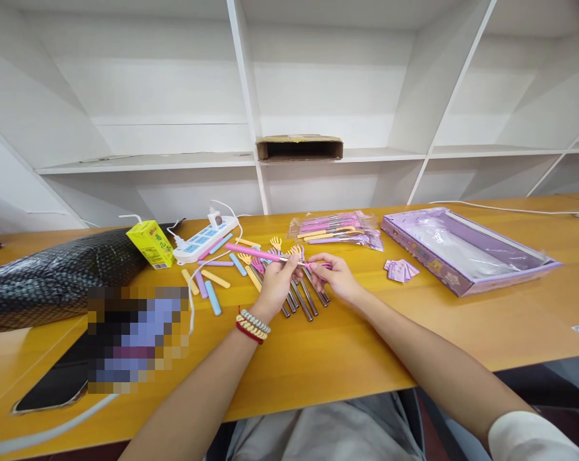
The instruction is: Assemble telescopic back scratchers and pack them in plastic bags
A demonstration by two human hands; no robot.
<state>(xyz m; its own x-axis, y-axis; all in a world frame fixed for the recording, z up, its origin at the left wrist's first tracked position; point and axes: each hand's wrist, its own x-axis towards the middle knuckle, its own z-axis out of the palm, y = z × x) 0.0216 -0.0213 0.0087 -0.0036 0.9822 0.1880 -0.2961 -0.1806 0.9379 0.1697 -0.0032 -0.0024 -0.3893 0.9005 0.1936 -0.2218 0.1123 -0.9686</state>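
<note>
A back scratcher with a pink handle [251, 251] lies level across both hands. My left hand [278, 280] is closed around its metal rod, the pink handle sticking out to the left. The fingers of my right hand [336, 276] pinch the pink end on the right, which they partly cover. Under and behind my hands lie several metal rods [310, 312] with claw heads, among them a yellow claw [276, 243]. To the left, loose handles are scattered: a blue handle [212, 298], a yellow handle [215, 278] and others in purple and pink.
Bagged back scratchers [335, 228] lie behind my hands. A purple display box [462, 282] and small cards [401, 270] are on the right. To the left are a power strip [205, 242], yellow drink carton [151, 244], black wrapped bundle [68, 272] and phone [54, 378]. White shelves rise behind.
</note>
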